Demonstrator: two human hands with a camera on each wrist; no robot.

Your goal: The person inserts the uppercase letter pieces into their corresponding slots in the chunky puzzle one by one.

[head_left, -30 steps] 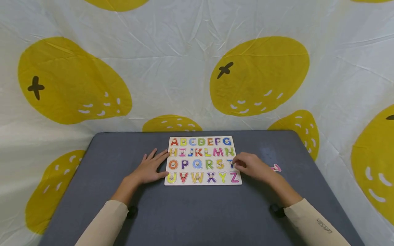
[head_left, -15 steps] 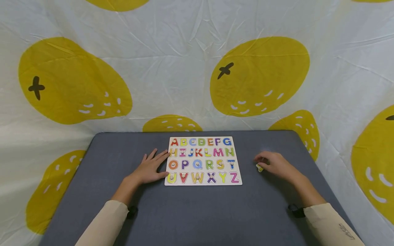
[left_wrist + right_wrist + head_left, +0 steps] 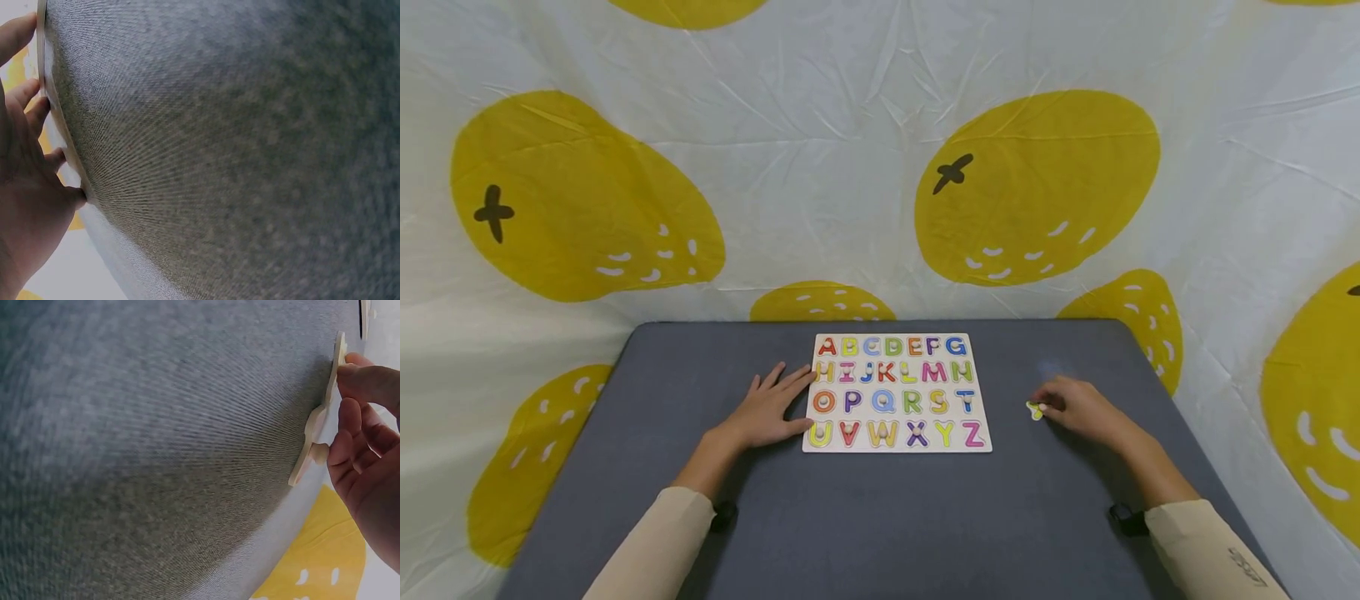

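Observation:
My left hand (image 3: 769, 412) lies with spread fingers at the left edge of the white alphabet puzzle board (image 3: 895, 452), fingertips and thumb touching it. Colourful knobbed letters fill most of the board; the Y and Z spots show no knob. To the right of the board, my right hand (image 3: 1075, 408) pinches a yellow letter piece (image 3: 1034, 411), apparently a Y, at the table surface. In the right wrist view, thumb and fingertips meet at this piece (image 3: 335, 372). Another piece with a round knob (image 3: 303, 464) lies close under the curled fingers; the head view hides it.
A dark grey cloth-covered table (image 3: 880, 525) bears everything. Behind it hangs a white curtain (image 3: 820, 208) printed with large yellow fruit. Black straps are on both wrists, below beige sleeves (image 3: 658, 533).
The right hand has left the T at the board's right edge and moved right to the yellow piece. It now covers the pink piece seen earlier. The left hand stays put.

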